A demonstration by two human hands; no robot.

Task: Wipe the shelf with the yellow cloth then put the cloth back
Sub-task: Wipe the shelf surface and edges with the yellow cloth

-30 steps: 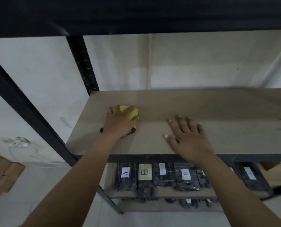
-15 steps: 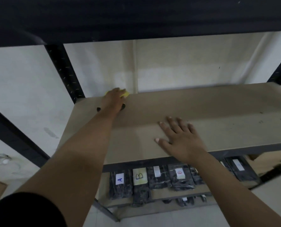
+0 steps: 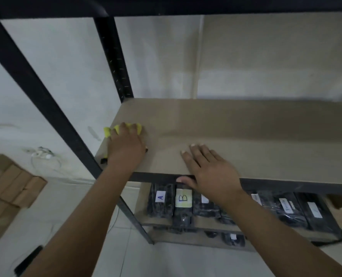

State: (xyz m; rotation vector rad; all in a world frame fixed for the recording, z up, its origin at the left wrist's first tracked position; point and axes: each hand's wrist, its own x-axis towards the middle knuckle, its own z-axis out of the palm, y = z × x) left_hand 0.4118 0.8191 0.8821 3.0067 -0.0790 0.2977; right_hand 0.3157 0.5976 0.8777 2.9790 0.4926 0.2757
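Item, far left: flattened cardboard (image 3: 8,194) on the floor, with a white cable (image 3: 41,154) by the wall, both well apart from my work. Item: black upright post (image 3: 38,92) carrying the shelf's near left corner. Item: yellow cloth (image 3: 122,129) at the left end of the shelf (image 3: 236,124), one corner overhanging the left edge; my left hand (image 3: 126,144) lies on top of it, fingers spread forward and pressing it flat, which I take as the way to keep the whole cloth in contact with the board while wiping. Item: my right hand (image 3: 212,168), relaxed and holding nothing, fingers flat on the near part of the board and thumb hooked under the front rail, I judge as a brace. Item, lower tier: black bagged packages (image 3: 182,204) labelled A and B, others unreadable. Wiping looks under way; the cloth's return is not yet done.
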